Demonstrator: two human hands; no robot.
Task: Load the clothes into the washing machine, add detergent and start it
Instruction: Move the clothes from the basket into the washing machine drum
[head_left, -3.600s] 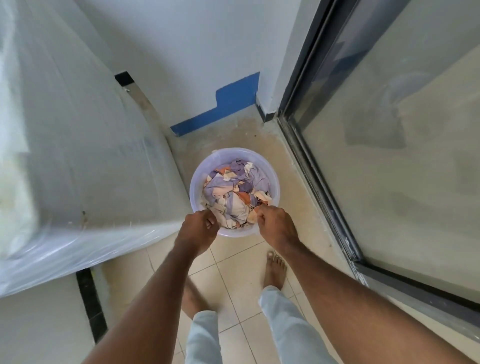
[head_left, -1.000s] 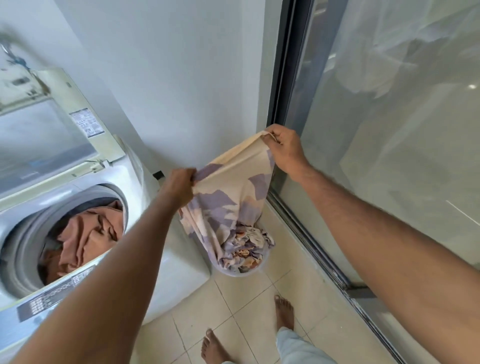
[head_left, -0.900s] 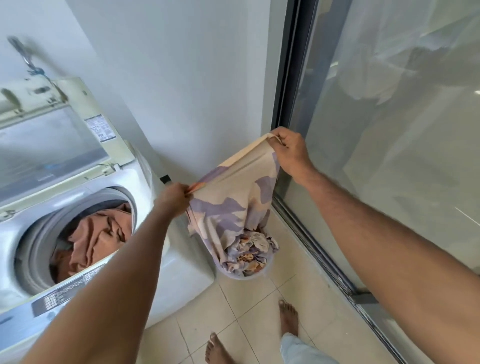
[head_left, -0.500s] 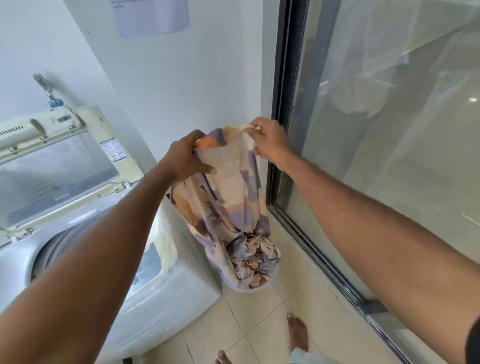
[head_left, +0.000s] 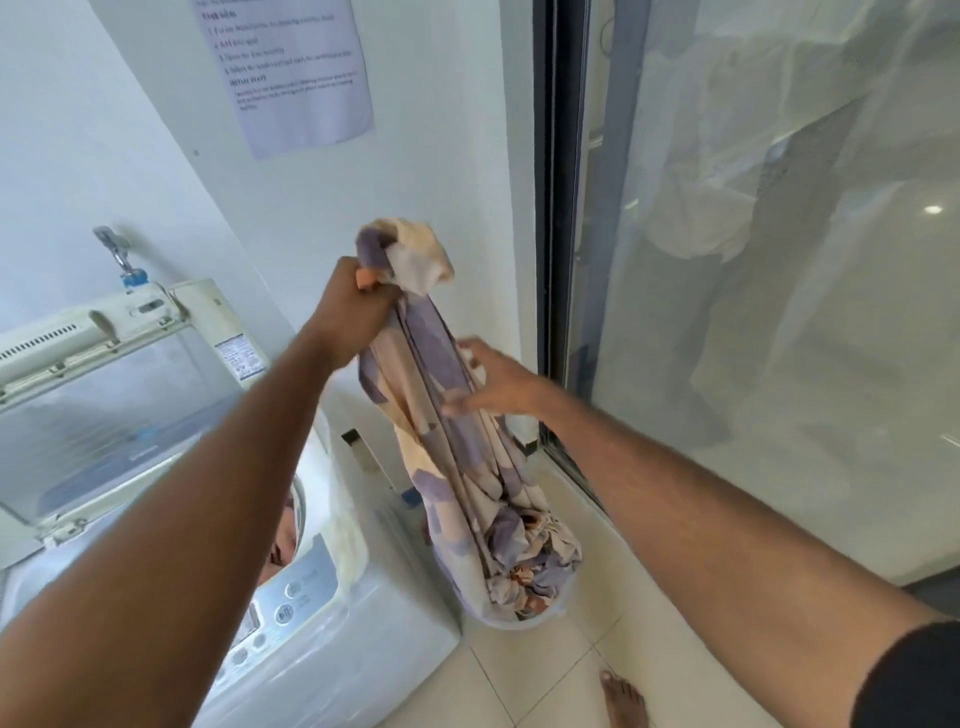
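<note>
Left hand (head_left: 358, 306) grips the bunched top of a soft, limp patterned sheet (head_left: 447, 447); right hand (head_left: 493, 384), fingers extended, touches its hanging length above the basin (head_left: 519, 621).

2 hands (head_left: 358, 306), 1 washer (head_left: 332, 613), 1 basket (head_left: 524, 621), 1 sheet (head_left: 457, 467).

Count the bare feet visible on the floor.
1: a bare foot on the tiles at the bottom edge, below the right forearm. The other may be out of frame.
</note>
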